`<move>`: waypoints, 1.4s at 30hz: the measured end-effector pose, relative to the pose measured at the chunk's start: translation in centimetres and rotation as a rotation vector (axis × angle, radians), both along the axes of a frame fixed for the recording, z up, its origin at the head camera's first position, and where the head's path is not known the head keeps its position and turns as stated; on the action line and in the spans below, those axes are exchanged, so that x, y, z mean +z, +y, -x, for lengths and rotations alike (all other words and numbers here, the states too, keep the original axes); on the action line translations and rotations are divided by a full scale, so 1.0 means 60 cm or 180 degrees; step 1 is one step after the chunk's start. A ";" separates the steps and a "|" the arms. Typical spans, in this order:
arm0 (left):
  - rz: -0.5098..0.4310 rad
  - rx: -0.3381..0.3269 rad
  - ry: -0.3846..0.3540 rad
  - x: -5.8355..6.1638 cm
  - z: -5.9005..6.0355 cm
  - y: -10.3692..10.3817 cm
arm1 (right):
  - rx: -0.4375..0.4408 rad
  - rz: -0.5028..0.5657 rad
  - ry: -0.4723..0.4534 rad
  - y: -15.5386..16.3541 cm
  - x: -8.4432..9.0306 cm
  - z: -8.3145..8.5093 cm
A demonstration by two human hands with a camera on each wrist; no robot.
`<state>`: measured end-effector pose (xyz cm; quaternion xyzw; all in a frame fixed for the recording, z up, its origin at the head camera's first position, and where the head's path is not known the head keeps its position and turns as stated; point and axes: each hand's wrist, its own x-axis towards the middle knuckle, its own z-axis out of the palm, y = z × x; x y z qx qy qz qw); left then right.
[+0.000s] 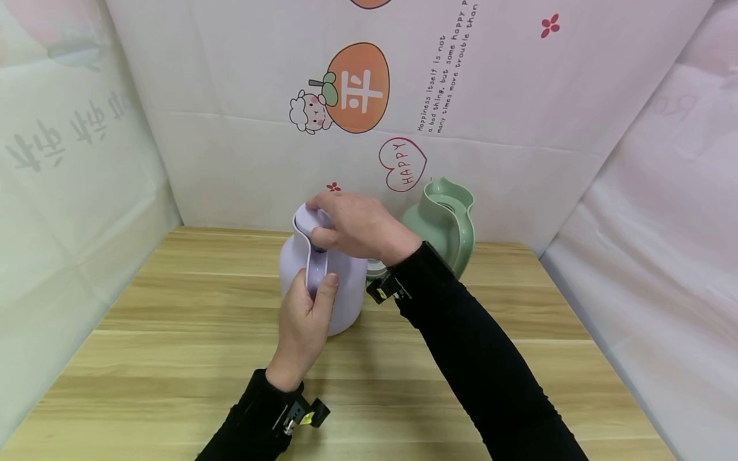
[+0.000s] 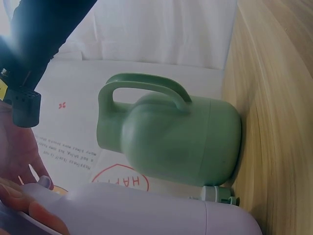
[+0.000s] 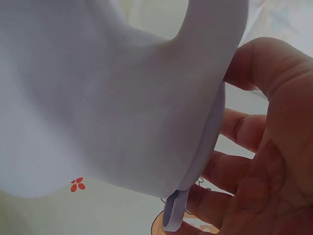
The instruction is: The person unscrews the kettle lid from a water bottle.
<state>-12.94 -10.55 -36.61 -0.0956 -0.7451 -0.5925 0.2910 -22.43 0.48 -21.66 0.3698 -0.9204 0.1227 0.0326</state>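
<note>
A lilac thermos jug [image 1: 348, 296] stands upright on the table. My left hand [image 1: 301, 330] grips its handle [image 1: 316, 267], thumb on the right side. Over the jug's top, my right hand [image 1: 366, 224] holds the round lilac lid [image 1: 309, 218] with thumb and fingers at its edge. The right wrist view shows those fingertips along the lid's rim, near a small lilac loop [image 3: 175, 211] that sticks out from it. The lid sits in the jug's mouth.
A green thermos jug [image 2: 166, 134] stands behind and to the right, its mouth uncovered in the head view. Beside its base lies a small white and green stopper [image 2: 215, 194], partly hidden by the lilac jug. A printed cloth [image 1: 242, 173] hangs behind the wooden table [image 1: 190, 358].
</note>
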 end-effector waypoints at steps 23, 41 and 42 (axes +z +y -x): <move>0.0019 -0.0112 -0.0044 -0.002 -0.003 0.000 | -0.0972 -0.0525 0.1316 -0.036 -0.026 -0.047; 0.0057 -0.0018 -0.0060 0.001 -0.003 0.000 | -0.0634 -0.0229 0.1223 -0.024 -0.025 -0.035; 0.0055 -0.0022 -0.0059 0.002 -0.003 0.000 | -0.0622 -0.0212 0.1208 -0.024 -0.024 -0.035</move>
